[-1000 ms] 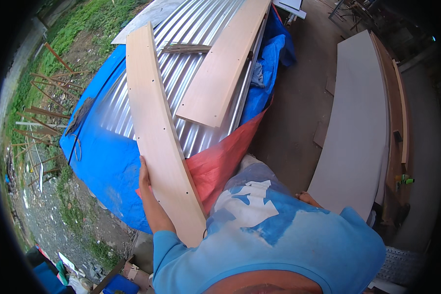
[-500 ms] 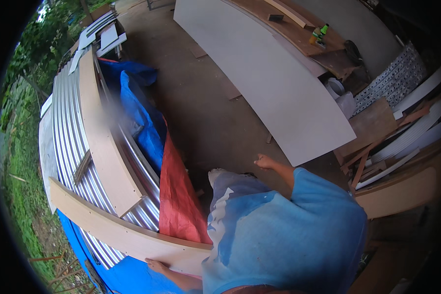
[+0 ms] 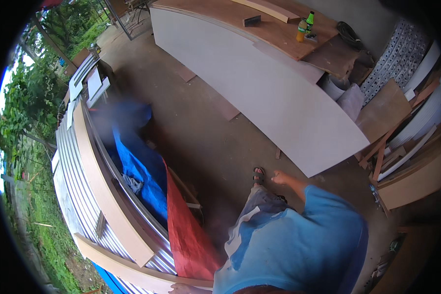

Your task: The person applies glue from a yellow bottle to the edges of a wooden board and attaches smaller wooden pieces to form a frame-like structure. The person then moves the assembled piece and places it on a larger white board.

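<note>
My left hand (image 3: 182, 288) is at the bottom edge of the view, its fingers on the near edge of a pale wooden plank (image 3: 127, 268); the frame cuts off part of that hand. The plank lies across corrugated metal sheets (image 3: 78, 183). Out to the right, my right hand (image 3: 281, 177) hangs over the floor beside my sandalled foot, fingers loosely bent and apart, with nothing visible in them. The near corner of a long white panel (image 3: 279, 112) is close to that hand.
A second plank (image 3: 105, 191) runs along the metal sheets, beside blue tarp (image 3: 144, 171) and red tarp (image 3: 188, 235). Bottles (image 3: 302, 30) stand on a brown board (image 3: 259, 36) behind the panel. Scrap boards (image 3: 384, 108) lean at the right. Greenery (image 3: 39, 196) borders the left.
The view has tilted, so the planks and metal sheets sit lower and my foot now shows. My left hand stays at the near plank's edge; my right hand still hangs free.
</note>
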Tool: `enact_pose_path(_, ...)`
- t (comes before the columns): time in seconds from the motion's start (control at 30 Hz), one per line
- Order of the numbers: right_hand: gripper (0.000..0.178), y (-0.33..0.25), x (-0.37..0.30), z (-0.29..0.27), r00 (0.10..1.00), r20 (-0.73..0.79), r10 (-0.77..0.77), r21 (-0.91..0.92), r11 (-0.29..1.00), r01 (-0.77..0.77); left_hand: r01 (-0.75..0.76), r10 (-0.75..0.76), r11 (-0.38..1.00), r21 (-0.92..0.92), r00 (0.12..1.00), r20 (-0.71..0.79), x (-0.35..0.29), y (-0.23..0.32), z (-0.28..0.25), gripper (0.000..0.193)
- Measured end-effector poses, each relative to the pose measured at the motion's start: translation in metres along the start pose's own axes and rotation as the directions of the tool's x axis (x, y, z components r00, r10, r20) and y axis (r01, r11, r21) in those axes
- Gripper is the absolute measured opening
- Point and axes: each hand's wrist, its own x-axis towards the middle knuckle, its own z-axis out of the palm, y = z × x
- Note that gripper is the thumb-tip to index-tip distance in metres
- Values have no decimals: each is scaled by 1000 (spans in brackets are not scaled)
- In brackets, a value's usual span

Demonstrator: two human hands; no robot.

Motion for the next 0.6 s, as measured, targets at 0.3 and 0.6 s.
enact_pose_path(0.3, 53, 44, 119, -148, 983, -181, -23, 83, 996, 39, -625, 552, 759, -182, 766, -329, -143, 277, -39, 44)
enact_pose_path(0.6, 37, 66, 182, -212, 942, -309, 133, 458, 889, 25, -244, 543, 716, -654, -395, 741, -235, 367, -13, 23)
